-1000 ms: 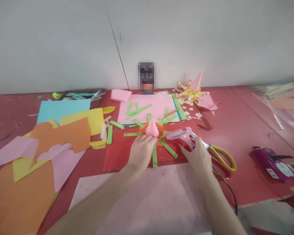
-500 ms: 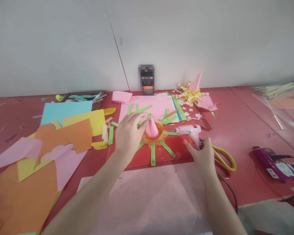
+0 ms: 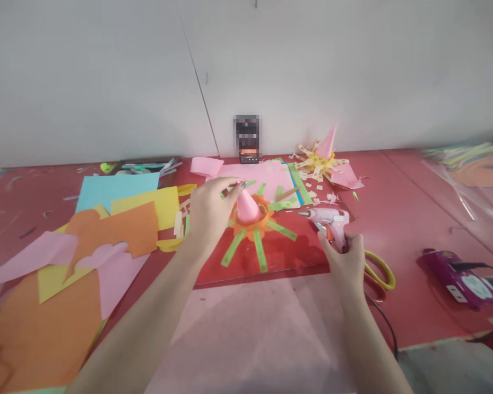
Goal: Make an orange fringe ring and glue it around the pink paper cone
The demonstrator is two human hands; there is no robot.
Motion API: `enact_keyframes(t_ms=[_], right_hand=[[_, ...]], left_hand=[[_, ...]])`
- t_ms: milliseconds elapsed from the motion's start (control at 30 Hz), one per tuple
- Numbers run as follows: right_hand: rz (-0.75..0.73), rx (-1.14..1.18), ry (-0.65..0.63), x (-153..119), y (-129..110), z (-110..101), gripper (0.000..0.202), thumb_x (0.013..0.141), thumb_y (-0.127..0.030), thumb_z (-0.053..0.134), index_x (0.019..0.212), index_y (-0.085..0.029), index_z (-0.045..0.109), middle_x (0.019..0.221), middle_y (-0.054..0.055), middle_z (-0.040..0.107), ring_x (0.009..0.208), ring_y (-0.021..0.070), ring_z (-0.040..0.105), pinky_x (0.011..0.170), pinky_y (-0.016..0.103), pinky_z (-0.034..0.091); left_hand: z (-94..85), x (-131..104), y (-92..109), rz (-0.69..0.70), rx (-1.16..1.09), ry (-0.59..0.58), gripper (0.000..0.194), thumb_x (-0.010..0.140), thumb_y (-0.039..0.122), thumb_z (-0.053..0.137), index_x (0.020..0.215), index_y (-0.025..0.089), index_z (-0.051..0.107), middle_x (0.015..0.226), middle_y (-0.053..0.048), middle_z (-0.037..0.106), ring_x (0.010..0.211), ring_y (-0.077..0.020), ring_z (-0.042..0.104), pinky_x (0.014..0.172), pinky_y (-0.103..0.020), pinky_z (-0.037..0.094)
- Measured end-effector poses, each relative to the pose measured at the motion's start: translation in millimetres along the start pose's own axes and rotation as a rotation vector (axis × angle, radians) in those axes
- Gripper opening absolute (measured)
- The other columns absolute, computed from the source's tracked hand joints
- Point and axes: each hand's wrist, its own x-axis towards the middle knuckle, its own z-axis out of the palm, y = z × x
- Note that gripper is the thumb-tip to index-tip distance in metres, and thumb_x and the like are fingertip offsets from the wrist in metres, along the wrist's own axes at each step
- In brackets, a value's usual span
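My left hand point(image 3: 216, 205) pinches the tip of a pink paper cone point(image 3: 248, 207). Around the cone's base is an orange scalloped paper ring point(image 3: 255, 231) with several green strips point(image 3: 261, 255) sticking outward, tilted over the red sheet point(image 3: 287, 257). My right hand point(image 3: 347, 257) is closed on the handle of a pink glue gun point(image 3: 327, 217), whose nozzle points left toward the paper piece without touching it. Scissors with a yellow handle point(image 3: 380, 270) lie beside my right hand, partly under the glue gun.
Orange, yellow, pink and blue paper point(image 3: 117, 191) covers the left side. A phone point(image 3: 247, 139) leans on the wall. At the back right stands another pink cone piece point(image 3: 326, 145). A purple device point(image 3: 462, 278) with a cable lies at right.
My left hand has moved slightly left with the cone, and the green strips have turned and tilted. The glue gun has shifted right, away from the paper piece.
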Motion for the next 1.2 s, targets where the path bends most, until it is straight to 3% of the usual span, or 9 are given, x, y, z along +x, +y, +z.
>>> enact_keyframes(t_ms=[200, 433, 500, 600, 700, 833, 933, 1200], right_hand=[[-0.004, 0.001, -0.003, 0, 0, 0, 0.041, 0.059, -0.048, 0.065, 0.078, -0.019, 0.043, 0.067, -0.006, 0.039, 0.058, 0.0093, 0.038, 0.054, 0.023, 0.034], [-0.030, -0.037, -0.032, -2, 3, 2, 0.045, 0.058, -0.050, 0.064, 0.082, -0.019, 0.043, 0.066, -0.005, 0.041, 0.058, 0.0102, 0.039, 0.055, 0.023, 0.035], [-0.035, -0.061, -0.047, -3, 3, 3, 0.045, 0.058, -0.051, 0.064, 0.084, -0.019, 0.044, 0.064, -0.005, 0.041, 0.058, 0.0111, 0.040, 0.055, 0.023, 0.036], [-0.047, -0.112, -0.087, -5, 2, 3, 0.046, 0.058, -0.052, 0.063, 0.086, -0.020, 0.046, 0.065, -0.004, 0.045, 0.060, 0.0125, 0.043, 0.057, 0.024, 0.038], [-0.061, -0.169, -0.143, -7, 1, 3, 0.049, 0.057, -0.052, 0.063, 0.090, -0.020, 0.047, 0.073, -0.001, 0.052, 0.065, 0.0146, 0.048, 0.060, 0.025, 0.039], [-0.080, -0.227, -0.161, -8, 4, 6, 0.048, 0.056, -0.053, 0.063, 0.089, -0.021, 0.047, 0.077, 0.001, 0.055, 0.068, 0.0158, 0.051, 0.061, 0.027, 0.040], [-0.101, -0.218, -0.192, -8, 7, 8, 0.047, 0.057, -0.053, 0.062, 0.089, -0.021, 0.047, 0.082, 0.002, 0.056, 0.071, 0.0161, 0.052, 0.063, 0.028, 0.041], [-0.116, -0.234, -0.288, -12, 8, 8, 0.046, 0.060, -0.052, 0.060, 0.091, -0.022, 0.045, 0.082, 0.002, 0.056, 0.072, 0.0163, 0.053, 0.062, 0.029, 0.042]], left_hand=[[-0.3, -1, 8, 0.048, -0.093, -0.188, 0.014, 0.077, 0.023, 0.055, 0.084, 0.024, 0.068, 0.082, 0.002, 0.070, 0.065, -0.0108, 0.059, 0.063, -0.022, 0.047], [18.9, -15, 2, 0.059, -0.116, -0.228, 0.013, 0.079, 0.024, 0.054, 0.082, 0.023, 0.067, 0.083, 0.001, 0.069, 0.068, -0.0123, 0.059, 0.063, -0.025, 0.047], [18.9, -17, -1, 0.081, -0.109, -0.202, 0.014, 0.078, 0.024, 0.056, 0.089, 0.024, 0.065, 0.089, 0.000, 0.068, 0.072, -0.0130, 0.060, 0.066, -0.026, 0.048], [13.7, -25, -4, 0.153, -0.066, -0.063, 0.022, 0.077, 0.024, 0.058, 0.099, 0.024, 0.059, 0.098, -0.002, 0.065, 0.087, -0.0159, 0.058, 0.076, -0.031, 0.047], [9.5, -40, -9, 0.258, -0.028, 0.006, 0.011, 0.079, 0.022, 0.055, 0.089, 0.022, 0.059, 0.089, -0.002, 0.065, 0.085, -0.0153, 0.057, 0.077, -0.031, 0.045], [13.6, -62, -21, 0.419, 0.072, -0.213, 0.009, 0.082, 0.022, 0.050, 0.082, 0.020, 0.058, 0.078, 0.001, 0.065, 0.075, -0.0139, 0.056, 0.071, -0.030, 0.041], [19.1, -70, -27, 0.460, 0.124, -0.327, 0.013, 0.084, 0.022, 0.047, 0.081, 0.020, 0.059, 0.078, 0.002, 0.066, 0.074, -0.0142, 0.055, 0.071, -0.030, 0.039], [25.3, -72, -34, 0.331, 0.094, -0.487, 0.019, 0.085, 0.025, 0.044, 0.081, 0.021, 0.062, 0.078, 0.001, 0.067, 0.075, -0.0155, 0.052, 0.071, -0.032, 0.036]])
